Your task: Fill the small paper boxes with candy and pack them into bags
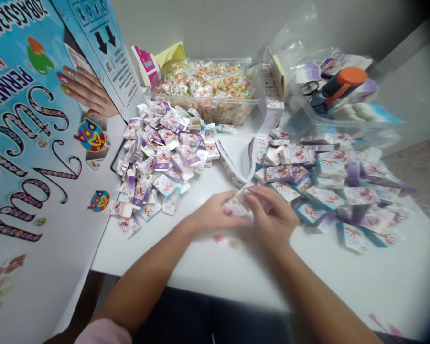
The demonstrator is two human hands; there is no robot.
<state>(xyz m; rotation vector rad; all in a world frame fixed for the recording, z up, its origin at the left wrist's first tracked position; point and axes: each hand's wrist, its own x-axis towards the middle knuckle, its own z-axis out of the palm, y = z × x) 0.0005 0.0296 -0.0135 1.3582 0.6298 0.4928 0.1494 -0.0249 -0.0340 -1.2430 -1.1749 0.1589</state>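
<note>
Near the middle of the white table, my left hand [211, 212] is closed around a small printed candy box [234, 205]. My right hand [274, 215] pinches at the right end of the same box; its fingertips partly cover it, and whether the flap is up I cannot tell. Just beyond my hands lies a curved strip of printed card [231, 167]. A heap of small purple and white boxes [163, 157], some with open flaps, spreads to the left. Another heap of boxes [326, 198], many blue and purple, lies to the right of my right hand.
Behind the left heap stands a clear tub [215, 102] full of small bags of colourful candy. A second clear bin [347, 119] at the back right holds an orange-capped bottle [347, 83] and packaging. A large printed carton [57, 143] walls off the left side.
</note>
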